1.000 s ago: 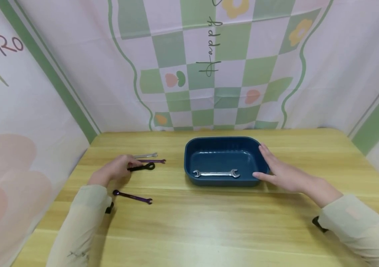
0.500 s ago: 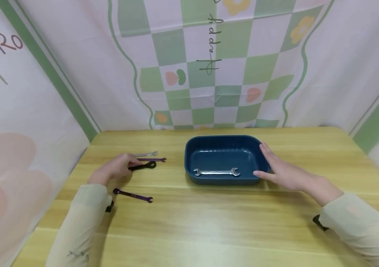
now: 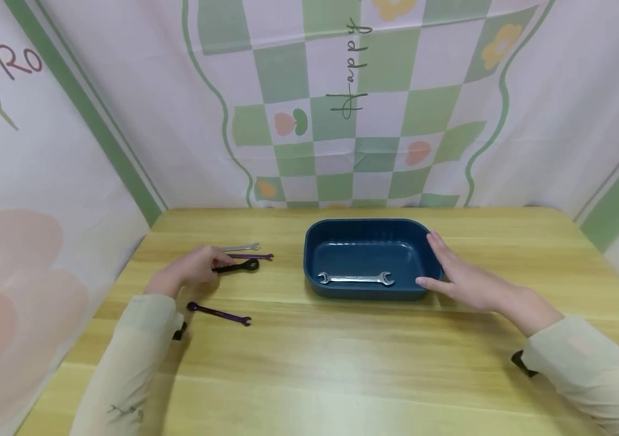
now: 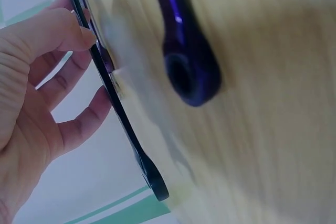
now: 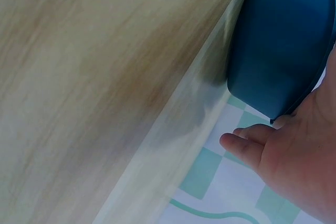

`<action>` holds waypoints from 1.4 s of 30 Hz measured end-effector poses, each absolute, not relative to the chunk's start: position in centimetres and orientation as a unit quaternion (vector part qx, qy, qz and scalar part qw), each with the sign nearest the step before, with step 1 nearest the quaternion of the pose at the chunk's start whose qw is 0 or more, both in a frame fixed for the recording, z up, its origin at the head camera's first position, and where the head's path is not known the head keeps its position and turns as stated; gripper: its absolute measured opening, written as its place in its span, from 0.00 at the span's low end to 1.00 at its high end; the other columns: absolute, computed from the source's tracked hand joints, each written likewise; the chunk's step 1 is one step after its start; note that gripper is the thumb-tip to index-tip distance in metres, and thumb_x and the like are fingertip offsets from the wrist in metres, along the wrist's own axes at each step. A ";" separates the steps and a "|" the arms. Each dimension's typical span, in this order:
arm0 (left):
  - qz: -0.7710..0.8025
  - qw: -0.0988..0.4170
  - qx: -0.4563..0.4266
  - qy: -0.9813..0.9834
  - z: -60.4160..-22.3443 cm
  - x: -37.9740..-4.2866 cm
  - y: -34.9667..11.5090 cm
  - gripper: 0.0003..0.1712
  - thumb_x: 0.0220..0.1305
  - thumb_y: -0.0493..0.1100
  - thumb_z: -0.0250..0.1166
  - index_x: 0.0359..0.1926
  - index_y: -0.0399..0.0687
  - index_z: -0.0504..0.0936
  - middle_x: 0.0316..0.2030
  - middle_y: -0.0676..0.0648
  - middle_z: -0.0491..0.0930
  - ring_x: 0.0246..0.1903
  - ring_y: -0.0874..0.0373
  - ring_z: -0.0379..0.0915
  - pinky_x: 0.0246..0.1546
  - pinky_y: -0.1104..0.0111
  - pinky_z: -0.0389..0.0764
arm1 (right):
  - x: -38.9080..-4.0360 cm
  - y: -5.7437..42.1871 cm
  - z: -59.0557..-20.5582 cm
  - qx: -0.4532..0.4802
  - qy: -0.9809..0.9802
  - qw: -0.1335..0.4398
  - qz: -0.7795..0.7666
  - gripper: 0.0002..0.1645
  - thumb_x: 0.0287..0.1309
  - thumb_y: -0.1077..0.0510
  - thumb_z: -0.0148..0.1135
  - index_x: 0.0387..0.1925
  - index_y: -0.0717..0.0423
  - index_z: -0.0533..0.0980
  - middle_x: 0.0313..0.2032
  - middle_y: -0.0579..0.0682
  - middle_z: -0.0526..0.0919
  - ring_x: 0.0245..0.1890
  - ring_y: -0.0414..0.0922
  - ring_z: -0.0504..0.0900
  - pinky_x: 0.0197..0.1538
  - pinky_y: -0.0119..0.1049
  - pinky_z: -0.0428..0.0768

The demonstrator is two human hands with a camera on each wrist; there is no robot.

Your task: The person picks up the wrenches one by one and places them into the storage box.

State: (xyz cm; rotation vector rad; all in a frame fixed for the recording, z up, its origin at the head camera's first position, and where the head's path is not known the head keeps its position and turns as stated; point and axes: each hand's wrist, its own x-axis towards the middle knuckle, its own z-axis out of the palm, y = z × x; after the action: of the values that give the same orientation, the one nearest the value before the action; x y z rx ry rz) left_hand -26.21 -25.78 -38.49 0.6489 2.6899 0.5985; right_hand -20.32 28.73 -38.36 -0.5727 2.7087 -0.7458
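Observation:
At the table's left, my left hand pinches a black wrench between thumb and fingers. The left wrist view shows the thumb on the near side of that black wrench, its ring end hanging low. Just behind it lie a purple wrench and a silver wrench, both partly hidden by the hand. Nearer the front is another purple wrench. My right hand rests with straight fingers against the right end of a dark blue basin. A silver open-ended wrench lies inside, along its front wall.
The wooden table extends around the basin and the wrenches. A printed curtain with green checks hangs right behind the table's back edge, and a similar cloth covers the left side.
The head view has tilted slightly, so everything sits a little higher in it. The left hand stays on the black wrench and the right hand stays at the basin.

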 end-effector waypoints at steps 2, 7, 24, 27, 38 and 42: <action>0.209 0.155 0.230 0.938 -38.2 -26.3 -25.6 0.34 0.48 0.16 0.59 0.58 0.35 0.84 0.53 0.34 0.81 0.44 0.45 0.77 0.42 0.60 0.84 | -20.3 28.7 -38.3 -0.198 0.935 0.136 -0.259 0.62 0.73 0.37 0.55 0.80 0.56 0.23 0.79 0.58 0.20 0.75 0.73 0.40 0.69 0.72 0.49; 0.205 0.156 0.231 0.938 -37.5 -26.3 -25.1 0.33 0.48 0.16 0.57 0.57 0.34 0.84 0.55 0.34 0.81 0.51 0.42 0.78 0.49 0.56 0.83 | -20.2 28.6 -38.3 -0.201 0.934 0.137 -0.260 0.62 0.73 0.37 0.55 0.79 0.58 0.24 0.79 0.59 0.20 0.75 0.73 0.39 0.69 0.72 0.49; 0.201 0.157 0.245 0.935 -35.9 -26.3 -24.2 0.33 0.50 0.18 0.61 0.59 0.35 0.83 0.56 0.36 0.80 0.53 0.41 0.76 0.55 0.51 0.80 | -20.4 28.7 -38.3 -0.200 0.934 0.140 -0.261 0.63 0.73 0.37 0.55 0.79 0.57 0.23 0.79 0.58 0.20 0.75 0.73 0.40 0.69 0.72 0.50; 0.202 0.154 0.253 0.934 -35.6 -26.4 -24.0 0.31 0.51 0.18 0.61 0.58 0.34 0.83 0.56 0.35 0.80 0.53 0.40 0.77 0.55 0.51 0.80 | -20.5 28.8 -38.3 -0.201 0.934 0.141 -0.260 0.63 0.73 0.37 0.55 0.79 0.57 0.23 0.78 0.58 0.20 0.75 0.73 0.40 0.69 0.72 0.50; 0.212 0.159 0.256 0.930 -34.4 -26.9 -23.3 0.30 0.53 0.19 0.60 0.58 0.34 0.83 0.53 0.39 0.82 0.49 0.45 0.76 0.50 0.55 0.82 | -20.5 28.7 -38.3 -0.202 0.933 0.144 -0.261 0.63 0.73 0.37 0.55 0.79 0.58 0.23 0.78 0.59 0.20 0.75 0.73 0.40 0.69 0.72 0.50; 0.212 0.157 0.262 0.928 -34.1 -27.0 -22.9 0.29 0.53 0.19 0.61 0.57 0.35 0.84 0.52 0.41 0.83 0.48 0.47 0.76 0.48 0.57 0.82 | -20.5 28.7 -38.3 -0.203 0.932 0.143 -0.263 0.63 0.73 0.37 0.56 0.79 0.58 0.23 0.78 0.59 0.20 0.75 0.73 0.39 0.69 0.72 0.50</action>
State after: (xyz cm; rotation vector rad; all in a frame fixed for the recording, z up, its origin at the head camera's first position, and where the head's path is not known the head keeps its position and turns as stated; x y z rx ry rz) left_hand -27.03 -22.93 -34.11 0.7488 2.6564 0.6073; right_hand -20.49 28.69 -38.28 -0.5862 2.6876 -0.7596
